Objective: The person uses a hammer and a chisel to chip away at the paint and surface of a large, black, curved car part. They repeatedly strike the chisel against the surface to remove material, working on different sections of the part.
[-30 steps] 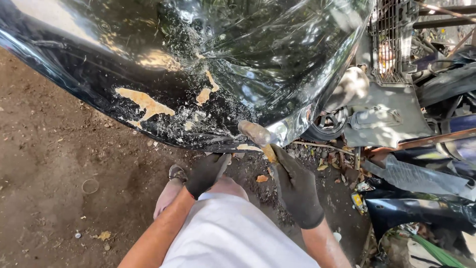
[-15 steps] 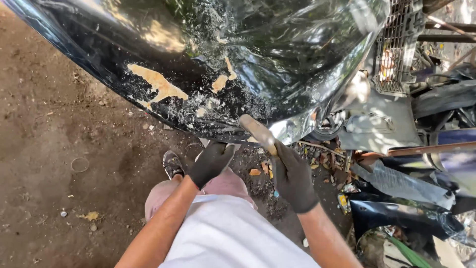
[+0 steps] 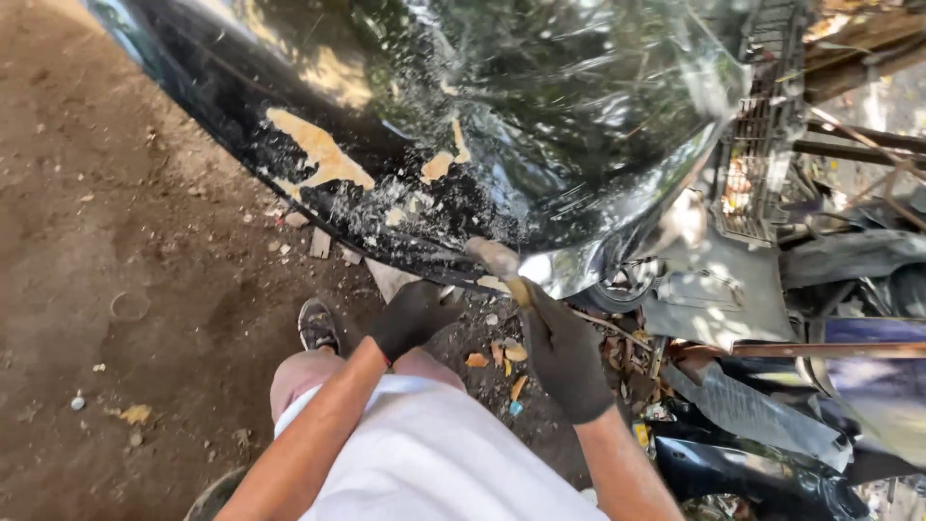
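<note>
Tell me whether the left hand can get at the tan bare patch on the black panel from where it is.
Probably yes: the left hand sits just below the black panel, and nothing lies between it and the tan patch.

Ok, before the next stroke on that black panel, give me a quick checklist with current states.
1. Right hand gripping the scraper tool: ok.
2. Tool tip against the black panel edge: cannot tell, blurred.
3. Left hand apart from the tool: ok.
4. Both hands gloved: ok.
5. Shoe on bare dirt: ok.
6. Scrap parts crowd the right side: not ok.
</note>
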